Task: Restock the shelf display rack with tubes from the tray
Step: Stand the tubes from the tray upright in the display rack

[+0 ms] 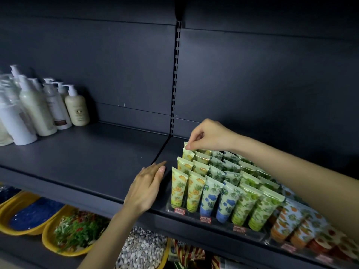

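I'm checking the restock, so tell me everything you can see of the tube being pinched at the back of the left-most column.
The pinched tube is a pale yellow-green squeeze tube printed with orange fruit, plastic by its look. It stands crimped end up, leaning slightly back, last in the left-most column of the clear display rack. The right hand pinches its top crimp. Only its upper part shows; a matching tube in front hides the rest.

2 bare forearms lead to the right hand (pixel 207 135) and short-nailed left hand (pixel 147 183).
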The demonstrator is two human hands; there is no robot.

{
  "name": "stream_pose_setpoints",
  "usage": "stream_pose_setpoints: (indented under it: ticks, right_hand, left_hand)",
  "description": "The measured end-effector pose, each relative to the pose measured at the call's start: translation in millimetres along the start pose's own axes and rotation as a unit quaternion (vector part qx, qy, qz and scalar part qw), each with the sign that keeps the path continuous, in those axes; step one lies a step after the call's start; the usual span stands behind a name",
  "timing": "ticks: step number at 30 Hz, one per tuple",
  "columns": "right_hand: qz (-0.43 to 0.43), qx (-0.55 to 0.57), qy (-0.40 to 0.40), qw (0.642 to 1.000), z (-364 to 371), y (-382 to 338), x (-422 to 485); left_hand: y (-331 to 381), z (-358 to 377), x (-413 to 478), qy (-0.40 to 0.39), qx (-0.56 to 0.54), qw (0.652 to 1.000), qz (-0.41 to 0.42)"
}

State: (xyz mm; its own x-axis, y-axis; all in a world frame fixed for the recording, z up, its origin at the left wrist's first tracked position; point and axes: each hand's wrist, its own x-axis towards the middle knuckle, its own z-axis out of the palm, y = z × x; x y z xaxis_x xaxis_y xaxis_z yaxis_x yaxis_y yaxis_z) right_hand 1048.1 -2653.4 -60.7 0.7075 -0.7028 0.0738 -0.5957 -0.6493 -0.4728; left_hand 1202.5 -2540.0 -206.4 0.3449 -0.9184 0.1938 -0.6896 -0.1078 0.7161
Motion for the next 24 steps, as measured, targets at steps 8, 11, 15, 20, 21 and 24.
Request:
stream_pose_setpoints:
  ticks: [8, 11, 15, 20, 21, 24]
  right_hand:
    - [0.014, -0.040, 0.033, 0.999, -16, 2, -5]
    - [0.027, -0.053, 0.008, 0.998, -19, 9, -13]
    - [0.039, -0.057, -0.008, 0.998, -14, 15, -17]
    - [0.049, -0.017, -0.023, 0.998, -11, 16, -18]
    - [0.049, -0.021, -0.022, 0.998, -10, 15, -18]
    - [0.052, -0.034, -0.012, 0.998, -10, 15, -18]
  left_hand:
    - [-1, 0, 1, -0.001, 0.004, 1.000, -0.002]
    - [-3, 0, 2, -0.001, 0.005, 1.000, -0.003]
    - [-5, 2, 2, -0.003, 0.008, 1.000, -0.002]
    - [-2, 1, 2, 0.001, 0.010, 1.000, -0.004]
    - [-2, 1, 1, 0.002, 0.011, 1.000, -0.003]
    - [-2, 0, 1, 0.001, 0.010, 1.000, -0.002]
